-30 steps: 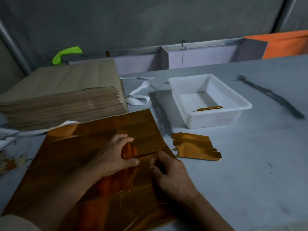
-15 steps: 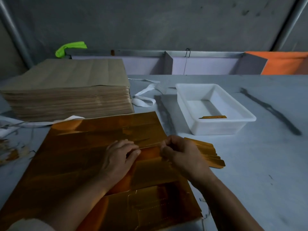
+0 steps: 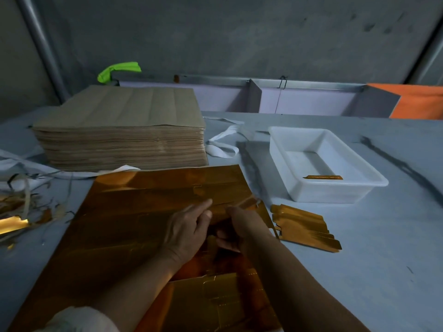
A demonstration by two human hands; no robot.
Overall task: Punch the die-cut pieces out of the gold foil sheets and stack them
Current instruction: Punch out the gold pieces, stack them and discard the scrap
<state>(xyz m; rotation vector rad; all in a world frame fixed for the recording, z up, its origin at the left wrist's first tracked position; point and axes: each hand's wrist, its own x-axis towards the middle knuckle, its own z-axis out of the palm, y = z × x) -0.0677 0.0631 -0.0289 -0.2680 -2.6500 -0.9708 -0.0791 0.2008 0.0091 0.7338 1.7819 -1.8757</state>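
One piece [image 3: 242,204] is pinched by right hand [image 3: 242,226], sheet [image 3: 143,224] pinned by left hand [image 3: 187,228], forefinger straight; tearing is risked if yanked.

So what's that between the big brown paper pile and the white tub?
A looped white strap lies on the grey table between the brown paper pile and the white tub, next to a dark streak. The head camera shows it.
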